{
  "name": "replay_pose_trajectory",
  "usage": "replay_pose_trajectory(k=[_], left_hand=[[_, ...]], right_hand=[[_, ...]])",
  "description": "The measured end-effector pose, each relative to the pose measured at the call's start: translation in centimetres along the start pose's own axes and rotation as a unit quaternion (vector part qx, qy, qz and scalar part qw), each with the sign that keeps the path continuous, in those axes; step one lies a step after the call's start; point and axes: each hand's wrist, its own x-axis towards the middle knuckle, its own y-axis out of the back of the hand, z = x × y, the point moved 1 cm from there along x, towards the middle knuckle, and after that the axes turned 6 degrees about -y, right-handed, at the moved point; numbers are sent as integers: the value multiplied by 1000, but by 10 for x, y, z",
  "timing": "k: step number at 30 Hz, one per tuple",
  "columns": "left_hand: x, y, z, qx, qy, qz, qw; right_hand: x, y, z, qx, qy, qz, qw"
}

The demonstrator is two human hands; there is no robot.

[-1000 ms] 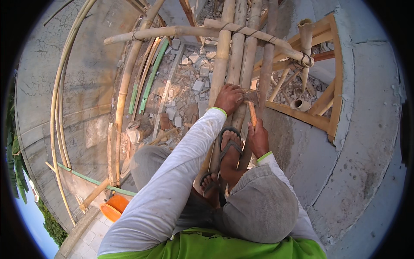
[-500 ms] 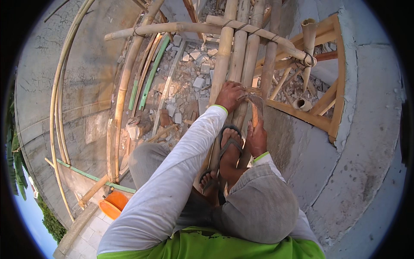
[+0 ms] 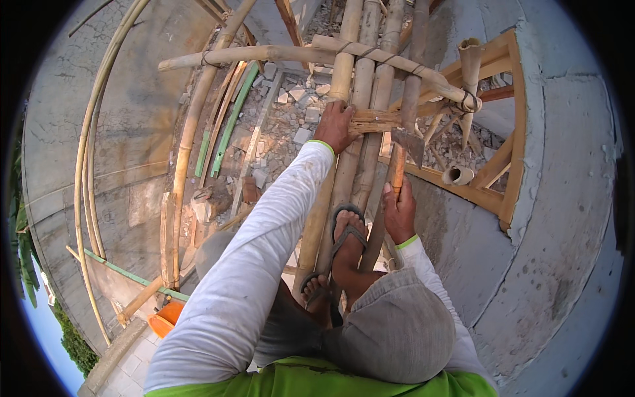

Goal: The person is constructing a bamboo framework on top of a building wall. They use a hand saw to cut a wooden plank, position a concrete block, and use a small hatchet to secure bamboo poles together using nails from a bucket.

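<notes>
Well, nearest to me is my bent right knee (image 3: 397, 324) in grey cloth, and beyond it my sandalled feet (image 3: 346, 261) stand on the bamboo poles (image 3: 345, 178). By the poles' right edge my right grip (image 3: 399, 212) is closed round the orange-brown handle of a hand tool (image 3: 409, 145), whose dark metal head points away from me. A little farther out, at the poles' left side, my left grip (image 3: 336, 126) is closed on the left end of a short wood block (image 3: 376, 121). That block lies crosswise over the poles, its right end just beside the tool's head; whether it rests on them or is held slightly clear, I can't quite tell. Past it a bamboo crosspiece (image 3: 403, 65), bound with dark cord, spans the poles. Off their right edge stands a wooden frame (image 3: 518, 99); down beyond their left edge lie broken rubble (image 3: 291, 119) and a green strip (image 3: 235, 119).
</notes>
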Motion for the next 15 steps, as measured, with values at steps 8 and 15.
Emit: replay_pose_trajectory(k=[8,15], left_hand=[[19,2,7,147,-70,46,985],[27,-16,11,-46,-72,90,992]], right_hand=[[38,-7,-2,-20,-82,37,996],[139,-28,25,-124,46,117,984]])
